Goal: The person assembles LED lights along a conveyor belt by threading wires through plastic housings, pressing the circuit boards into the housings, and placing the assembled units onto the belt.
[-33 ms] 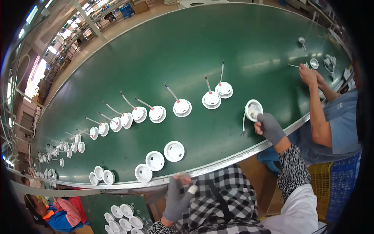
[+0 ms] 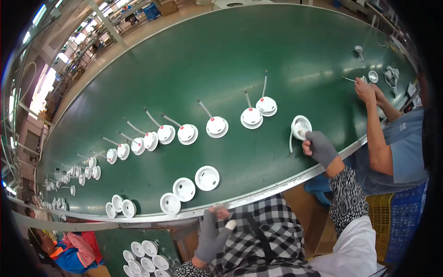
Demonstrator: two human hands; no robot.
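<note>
My right hand (image 2: 322,148), in a grey fingerless glove, grips a white round lamp housing (image 2: 296,121) by its near rim, over the right part of the green table. The housing's hollow side faces me, and something pale inside it is too blurred to name. A grey cable (image 2: 291,142) hangs down from its left side. At the table's near edge my left hand (image 2: 213,237), gloved in grey with a white covering on the thumb, is held with thumb and fingers apart and nothing visible in it. Nearest to it on the table are white cups with slots (image 2: 206,178).
Several white housings with cables (image 2: 217,127) run in a line leftward along the green table (image 2: 221,51). More cups (image 2: 147,264) sit on a lower surface at bottom left. A co-worker's hands (image 2: 368,92) handle a cabled piece at right. A yellow crate (image 2: 378,221) stands below.
My right hand and the lamp housing in it have shifted very slightly toward the far side. The left hand stays almost where it was, and the pieces on the table keep their arrangement.
</note>
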